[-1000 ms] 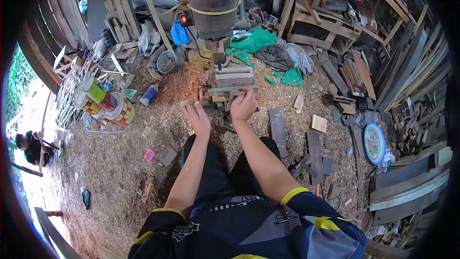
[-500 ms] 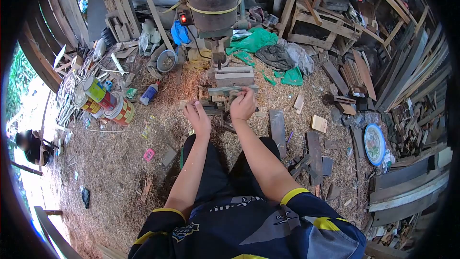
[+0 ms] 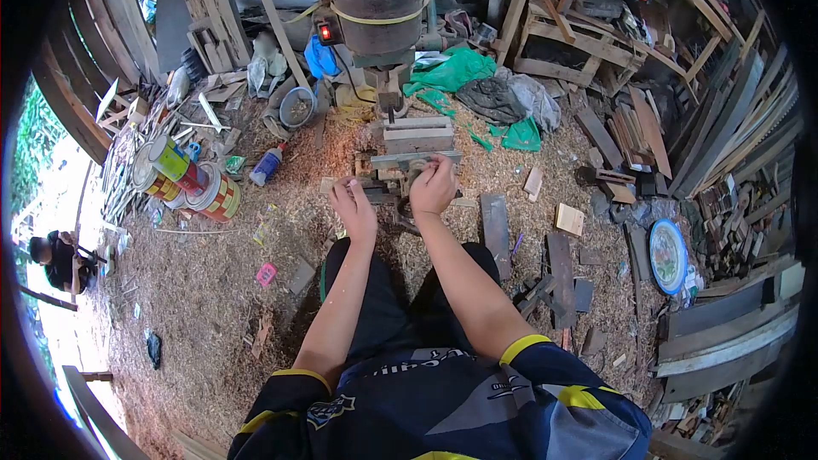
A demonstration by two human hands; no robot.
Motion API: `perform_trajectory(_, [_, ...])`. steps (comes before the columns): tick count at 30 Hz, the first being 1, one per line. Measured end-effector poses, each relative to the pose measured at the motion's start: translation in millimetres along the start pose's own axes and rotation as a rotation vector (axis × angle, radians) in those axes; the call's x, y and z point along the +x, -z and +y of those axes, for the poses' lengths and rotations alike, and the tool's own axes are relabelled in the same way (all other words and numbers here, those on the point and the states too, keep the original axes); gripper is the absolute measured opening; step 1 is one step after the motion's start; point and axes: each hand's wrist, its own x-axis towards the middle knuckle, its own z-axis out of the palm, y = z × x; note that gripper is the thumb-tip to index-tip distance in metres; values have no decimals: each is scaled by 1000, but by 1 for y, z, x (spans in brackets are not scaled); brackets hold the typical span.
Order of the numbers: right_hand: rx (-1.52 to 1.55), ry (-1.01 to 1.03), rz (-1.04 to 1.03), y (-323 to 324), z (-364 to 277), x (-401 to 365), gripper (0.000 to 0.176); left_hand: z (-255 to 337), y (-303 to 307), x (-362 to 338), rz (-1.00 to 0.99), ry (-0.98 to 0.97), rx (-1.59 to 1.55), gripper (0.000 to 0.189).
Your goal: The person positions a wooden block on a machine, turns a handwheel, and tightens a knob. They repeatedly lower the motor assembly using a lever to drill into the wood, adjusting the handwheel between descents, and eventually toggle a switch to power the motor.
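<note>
In the head view, my right hand (image 3: pixel 434 186) is closed at the right side of a metal vise (image 3: pixel 394 180), its fingers over a part I cannot make out. My left hand (image 3: pixel 354 210) is at the vise's left side, fingers bent and drawn together; what they hold, if anything, is hidden. A flat metal jaw (image 3: pixel 413 158) spans the vise in front of both hands. Behind it, wooden pieces (image 3: pixel 417 136) lie side by side under the bit (image 3: pixel 391 109) of a machine with a large dark cylindrical body (image 3: pixel 375 0). A red switch light (image 3: pixel 325 31) glows on its side.
Wood shavings (image 3: pixel 213 281) cover the floor. Paint cans (image 3: pixel 213 196) and a blue bottle (image 3: pixel 267 165) stand on the left. Wood offcuts (image 3: pixel 558 277), a round tray (image 3: pixel 667 255) and stacked boards (image 3: pixel 733 332) are on the right. Another person (image 3: pixel 60 260) is at the far left.
Both hands keep almost the same position at the vise. The person at the far left has shifted slightly.
</note>
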Motion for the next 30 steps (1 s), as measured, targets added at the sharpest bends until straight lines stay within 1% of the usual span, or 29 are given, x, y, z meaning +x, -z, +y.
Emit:
perform_trajectory(2, [15,3,-7,3,0,0,22,-3,-2,1,-4,-33,10,32])
perform_trajectory(4, [65,-87,-123,5,1,-1,22,-9,-6,1,-10,-35,21,32])
perform_trajectory(5, [66,-88,-124,7,3,-2,22,-12,-8,0,-15,-36,31,31])
perform_trajectory(6, [214,-163,-157,7,6,-2,20,-12,-10,0,-14,-37,33,31])
perform_trajectory(8, [567,-283,-193,5,20,-4,12,-12,-16,-8,-154,58,-33,30])
perform_trajectory(9, [566,-290,-192,7,23,-2,12,-17,-24,-15,-159,58,-28,30])
perform_trajectory(11, [967,-547,-153,20,18,8,12,-29,-49,-34,29,146,122,28])
perform_trajectory(13, [913,-679,-164,40,4,28,12,1,-60,-33,13,539,-259,31])
perform_trajectory(15, [860,-594,-132,40,-4,54,15,-4,-79,-35,47,551,-326,33])
perform_trajectory(17, [899,-559,-133,27,-6,88,15,-8,-96,-31,27,657,-167,35])
perform_trajectory(18, [920,-550,-162,24,-10,107,15,-5,-106,-26,25,661,-170,35])
perform_trajectory(19, [911,-554,-171,21,-19,130,15,-1,-113,-24,99,766,-248,35])
perform_trajectory(20, [903,-483,-170,16,-31,156,16,4,-118,-25,180,870,-324,36])
perform_trajectory(21, [896,-415,-172,12,-43,180,17,-7,-116,-35,193,886,-318,36])
perform_trajectory(22, [897,-377,-191,7,-54,205,17,-33,-113,-48,36,786,-23,41])
perform_trajectory(23, [891,-384,-207,0,-63,230,17,-43,-110,-49,-126,672,265,45])
perform_trajectory(24, [898,-364,-303,-6,-73,254,20,-31,-106,-32,-79,1000,-1,54])
perform_trajectory(25, [905,-342,-398,-14,-81,277,23,-33,-108,-31,-147,1097,295,60])
perform_trajectory(26, [901,-342,-408,-25,-90,299,23,-33,-113,-31,-143,1107,292,60])
perform_trajectory(28, [857,-244,-468,-50,-109,335,32,31,-116,9,-22,1393,115,64])
perform_trajectory(29, [855,-245,-473,-62,-118,351,32,64,-117,32,41,1529,22,67])
perform_trajectory(30, [838,-168,-481,-74,-127,366,36,81,-116,44,104,1661,-71,69])
